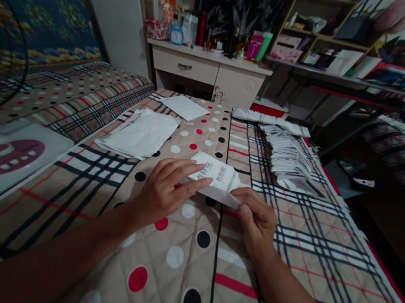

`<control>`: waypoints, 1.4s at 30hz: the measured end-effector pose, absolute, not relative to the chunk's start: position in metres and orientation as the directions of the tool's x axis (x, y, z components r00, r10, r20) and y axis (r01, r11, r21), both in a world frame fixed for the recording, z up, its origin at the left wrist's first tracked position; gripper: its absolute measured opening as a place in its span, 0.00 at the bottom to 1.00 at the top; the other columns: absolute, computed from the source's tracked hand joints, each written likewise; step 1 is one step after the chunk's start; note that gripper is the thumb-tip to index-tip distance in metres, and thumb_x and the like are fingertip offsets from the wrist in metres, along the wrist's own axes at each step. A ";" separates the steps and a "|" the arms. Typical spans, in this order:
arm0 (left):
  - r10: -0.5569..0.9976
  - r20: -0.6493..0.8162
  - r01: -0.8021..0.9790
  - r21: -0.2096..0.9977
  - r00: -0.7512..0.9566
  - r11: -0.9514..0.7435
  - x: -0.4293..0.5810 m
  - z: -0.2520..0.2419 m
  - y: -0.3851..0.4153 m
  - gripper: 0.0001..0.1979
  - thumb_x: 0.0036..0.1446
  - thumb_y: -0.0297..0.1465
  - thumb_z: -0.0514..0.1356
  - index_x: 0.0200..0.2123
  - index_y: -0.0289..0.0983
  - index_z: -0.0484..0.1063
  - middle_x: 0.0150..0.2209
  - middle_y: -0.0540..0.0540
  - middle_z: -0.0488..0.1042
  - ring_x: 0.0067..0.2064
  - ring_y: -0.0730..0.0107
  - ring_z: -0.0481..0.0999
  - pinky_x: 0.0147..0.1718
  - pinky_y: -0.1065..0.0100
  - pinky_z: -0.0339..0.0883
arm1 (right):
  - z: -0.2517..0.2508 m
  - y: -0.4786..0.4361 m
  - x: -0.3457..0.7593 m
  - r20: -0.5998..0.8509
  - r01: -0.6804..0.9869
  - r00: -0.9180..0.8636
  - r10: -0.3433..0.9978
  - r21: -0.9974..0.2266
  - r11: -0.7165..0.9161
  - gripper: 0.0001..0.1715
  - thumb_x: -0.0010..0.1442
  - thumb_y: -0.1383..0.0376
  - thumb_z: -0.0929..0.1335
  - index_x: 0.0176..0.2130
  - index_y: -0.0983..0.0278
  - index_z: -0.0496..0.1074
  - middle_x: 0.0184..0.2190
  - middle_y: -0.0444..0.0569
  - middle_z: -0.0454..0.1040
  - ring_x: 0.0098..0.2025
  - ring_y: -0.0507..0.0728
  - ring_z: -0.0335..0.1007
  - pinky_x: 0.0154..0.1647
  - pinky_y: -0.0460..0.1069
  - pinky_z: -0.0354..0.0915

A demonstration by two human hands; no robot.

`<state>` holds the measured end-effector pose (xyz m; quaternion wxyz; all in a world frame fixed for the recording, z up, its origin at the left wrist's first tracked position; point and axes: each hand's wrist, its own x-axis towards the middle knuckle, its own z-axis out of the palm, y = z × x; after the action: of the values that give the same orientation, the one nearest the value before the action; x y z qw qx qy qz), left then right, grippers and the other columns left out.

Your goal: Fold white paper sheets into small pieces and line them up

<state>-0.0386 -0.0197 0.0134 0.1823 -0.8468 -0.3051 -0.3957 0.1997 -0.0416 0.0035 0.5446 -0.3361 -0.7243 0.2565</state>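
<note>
Right grip pinched on the right end of a printed paper, thumb on top at the near corner; left grip lies over the paper's left end with fingers stretched across the print. Can't tell if the left thumb pinches from below or the fingers only press. Paper sits mid-frame, just right of centre, over the bed cover; near edge looks turned up like a flap or fold.

Handling, my judgement: left fingers flat and light to steady the sheet, right thumb running along the edge so the crease comes out straight; line up corners before pressing, don't pull, thin paper could tear or skew.

Around it: stack of white sheets left of centre, one white sheet above that, row of folded papers overlapping at upper right, long white bundle just above the row. White bag at far left.

Writing: dark Chinese characters on the printed paper; larger line seems to end in 补充, start partly under fingers. Smaller line has a colon plus some characters, too blurred to read surely. Bag shows a purple-red print, no legible words. No readable brand anywhere.
</note>
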 end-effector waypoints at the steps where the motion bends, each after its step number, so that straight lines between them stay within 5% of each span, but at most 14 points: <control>1: 0.370 0.782 0.658 -0.067 0.501 -0.750 -0.039 0.013 -0.020 0.23 0.55 0.25 0.65 0.54 0.43 0.70 0.54 0.42 0.75 0.56 0.59 0.72 0.53 0.55 0.66 | 0.003 -0.041 0.200 0.612 0.203 -0.172 0.772 -0.744 0.636 0.12 0.65 0.65 0.63 0.33 0.62 0.75 0.31 0.48 0.73 0.36 0.56 0.70 0.38 0.51 0.62; 8: 0.384 0.775 0.648 -0.043 0.502 -0.761 -0.040 0.012 -0.020 0.22 0.56 0.24 0.64 0.54 0.44 0.70 0.55 0.43 0.75 0.57 0.60 0.72 0.53 0.55 0.66 | 0.001 -0.041 0.201 0.568 0.206 -0.148 0.810 -0.783 0.587 0.14 0.66 0.65 0.63 0.31 0.62 0.75 0.32 0.47 0.73 0.34 0.55 0.69 0.36 0.50 0.62; 17: 0.367 0.759 0.628 -0.070 0.538 -0.775 -0.044 0.010 -0.024 0.24 0.58 0.24 0.62 0.55 0.50 0.69 0.57 0.46 0.73 0.59 0.62 0.70 0.55 0.55 0.64 | -0.004 -0.038 0.195 0.480 0.281 -0.050 0.876 -0.835 0.474 0.03 0.58 0.65 0.71 0.32 0.62 0.76 0.31 0.46 0.75 0.33 0.54 0.70 0.31 0.48 0.65; 23: 0.269 0.758 0.504 -0.090 0.594 -0.859 -0.047 0.016 -0.026 0.13 0.58 0.24 0.61 0.44 0.45 0.75 0.51 0.48 0.78 0.56 0.66 0.73 0.55 0.57 0.63 | -0.014 -0.024 0.202 0.150 -0.129 0.412 0.899 -0.967 0.221 0.13 0.54 0.57 0.73 0.31 0.63 0.70 0.29 0.41 0.72 0.23 0.48 0.64 0.22 0.45 0.69; 27: 0.366 0.694 0.430 0.090 0.619 -0.898 -0.053 0.004 -0.013 0.09 0.56 0.22 0.59 0.35 0.39 0.76 0.37 0.49 0.82 0.39 0.71 0.80 0.42 0.65 0.71 | -0.012 -0.015 0.207 0.035 -0.376 0.494 0.869 -0.892 0.250 0.21 0.45 0.60 0.77 0.25 0.63 0.61 0.26 0.39 0.71 0.25 0.49 0.69 0.27 0.48 0.76; 30: 0.472 0.617 0.471 0.180 0.630 -0.864 -0.063 -0.004 -0.002 0.15 0.54 0.18 0.56 0.36 0.39 0.78 0.34 0.51 0.83 0.34 0.73 0.82 0.35 0.72 0.74 | -0.010 -0.013 0.209 0.030 -0.413 0.503 0.864 -0.870 0.271 0.24 0.43 0.62 0.77 0.24 0.63 0.59 0.29 0.40 0.73 0.28 0.49 0.72 0.29 0.47 0.77; 38: 0.385 0.886 0.758 0.060 0.259 -0.649 -0.131 0.035 0.017 0.25 0.49 0.15 0.53 0.44 0.45 0.78 0.47 0.53 0.80 0.49 0.67 0.80 0.48 0.61 0.74 | -0.015 -0.010 0.212 0.023 -0.453 0.512 0.858 -0.842 0.294 0.20 0.43 0.64 0.77 0.23 0.64 0.61 0.32 0.42 0.78 0.30 0.51 0.75 0.30 0.48 0.78; 42: 0.458 0.889 0.873 0.213 0.013 -0.438 -0.172 0.026 0.031 0.26 0.49 0.16 0.53 0.45 0.45 0.79 0.50 0.54 0.78 0.56 0.62 0.75 0.58 0.55 0.68 | -0.015 -0.010 0.211 0.004 -0.471 0.496 0.869 -0.839 0.273 0.19 0.43 0.64 0.77 0.24 0.64 0.64 0.32 0.42 0.79 0.32 0.52 0.76 0.33 0.50 0.78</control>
<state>-0.1722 0.0306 0.0258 0.2058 -0.6814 -0.4883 -0.5049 0.2106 -0.0103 -0.0146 0.7604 -0.4118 -0.2412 0.4405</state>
